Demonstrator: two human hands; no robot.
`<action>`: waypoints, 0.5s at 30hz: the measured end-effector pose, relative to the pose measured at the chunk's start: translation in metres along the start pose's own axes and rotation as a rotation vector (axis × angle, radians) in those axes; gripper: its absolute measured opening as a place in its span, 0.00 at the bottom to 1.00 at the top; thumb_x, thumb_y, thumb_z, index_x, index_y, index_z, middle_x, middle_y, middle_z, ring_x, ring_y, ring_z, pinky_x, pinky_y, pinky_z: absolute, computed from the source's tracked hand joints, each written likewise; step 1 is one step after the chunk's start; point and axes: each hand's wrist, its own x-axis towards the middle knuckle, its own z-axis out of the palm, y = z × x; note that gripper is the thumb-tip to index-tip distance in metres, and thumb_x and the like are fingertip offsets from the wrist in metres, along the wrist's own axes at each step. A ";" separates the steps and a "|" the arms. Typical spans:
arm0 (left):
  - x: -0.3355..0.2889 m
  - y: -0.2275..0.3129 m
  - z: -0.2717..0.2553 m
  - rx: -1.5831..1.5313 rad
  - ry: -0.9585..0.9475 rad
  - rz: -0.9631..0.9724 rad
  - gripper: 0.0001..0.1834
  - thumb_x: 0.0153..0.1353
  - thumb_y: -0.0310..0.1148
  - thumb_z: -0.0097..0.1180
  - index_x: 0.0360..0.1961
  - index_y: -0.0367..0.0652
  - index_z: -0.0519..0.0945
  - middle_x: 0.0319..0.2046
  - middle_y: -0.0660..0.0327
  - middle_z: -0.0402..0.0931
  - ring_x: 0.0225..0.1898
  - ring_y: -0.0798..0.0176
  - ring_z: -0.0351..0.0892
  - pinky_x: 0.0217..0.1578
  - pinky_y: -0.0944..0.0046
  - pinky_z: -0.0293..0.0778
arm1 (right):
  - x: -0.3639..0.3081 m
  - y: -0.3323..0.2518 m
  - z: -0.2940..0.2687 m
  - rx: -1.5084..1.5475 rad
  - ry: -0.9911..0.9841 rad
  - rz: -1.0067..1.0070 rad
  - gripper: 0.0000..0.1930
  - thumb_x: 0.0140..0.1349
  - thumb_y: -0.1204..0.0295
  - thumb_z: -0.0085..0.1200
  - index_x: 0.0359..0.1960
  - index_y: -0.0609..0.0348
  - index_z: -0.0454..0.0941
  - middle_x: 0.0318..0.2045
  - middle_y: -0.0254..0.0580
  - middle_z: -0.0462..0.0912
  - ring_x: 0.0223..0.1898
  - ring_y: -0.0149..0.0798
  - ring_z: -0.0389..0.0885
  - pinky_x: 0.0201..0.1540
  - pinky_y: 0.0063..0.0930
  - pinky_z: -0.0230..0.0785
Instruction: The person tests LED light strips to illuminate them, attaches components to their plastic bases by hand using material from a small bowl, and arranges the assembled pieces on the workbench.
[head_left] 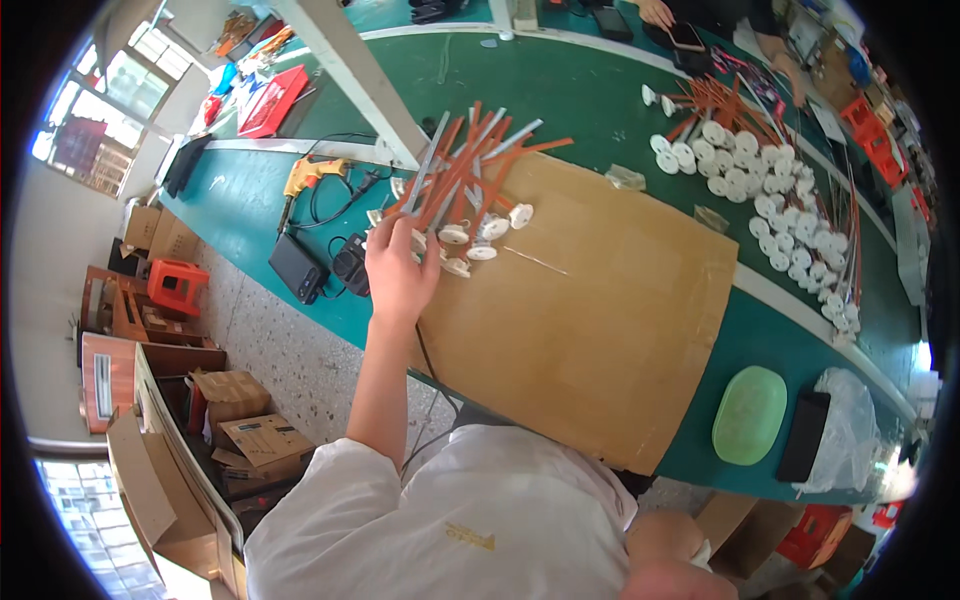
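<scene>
L hand (405,262) at near-L side of pile of orange/grey strips (460,180) w/ white discs (496,228), fingers part-curled; can't tell if pinching any. Pile's at far-L corner of cardboard sheet (600,330) on green desk (560,90). R hand: can't tell, only bare R arm (665,538) shows.

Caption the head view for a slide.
Left hand at a heap of orange and grey strips with white round ends, partly on a cardboard sheet over a green workbench.
</scene>
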 end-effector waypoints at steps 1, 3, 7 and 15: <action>-0.002 -0.005 0.000 0.000 -0.029 -0.014 0.14 0.52 0.27 0.64 0.39 0.36 0.77 0.41 0.48 0.78 0.43 0.42 0.76 0.44 0.49 0.73 | 0.007 -0.005 -0.007 0.274 -0.261 0.261 0.07 0.53 0.77 0.59 0.31 0.50 0.75 0.35 0.27 0.73 0.32 0.25 0.73 0.24 0.18 0.66; 0.000 0.004 0.007 0.038 -0.019 0.022 0.15 0.51 0.30 0.66 0.39 0.36 0.77 0.42 0.48 0.78 0.45 0.42 0.77 0.46 0.49 0.74 | 0.003 0.001 0.000 0.288 -0.270 0.192 0.06 0.53 0.77 0.60 0.29 0.50 0.76 0.34 0.27 0.74 0.32 0.24 0.74 0.24 0.17 0.65; 0.000 -0.001 0.004 0.079 -0.042 0.050 0.19 0.53 0.36 0.67 0.41 0.35 0.78 0.44 0.46 0.78 0.46 0.40 0.76 0.49 0.47 0.71 | -0.004 -0.027 -0.033 0.298 -0.403 0.381 0.04 0.56 0.74 0.61 0.28 0.53 0.77 0.33 0.29 0.75 0.33 0.24 0.74 0.23 0.17 0.64; -0.015 0.046 0.003 -0.087 0.047 0.121 0.20 0.51 0.29 0.67 0.45 0.38 0.77 0.55 0.48 0.72 0.55 0.41 0.70 0.55 0.45 0.68 | -0.039 -0.037 -0.126 -0.250 -1.112 0.707 0.08 0.56 0.73 0.61 0.30 0.56 0.73 0.24 0.40 0.71 0.22 0.35 0.72 0.23 0.31 0.69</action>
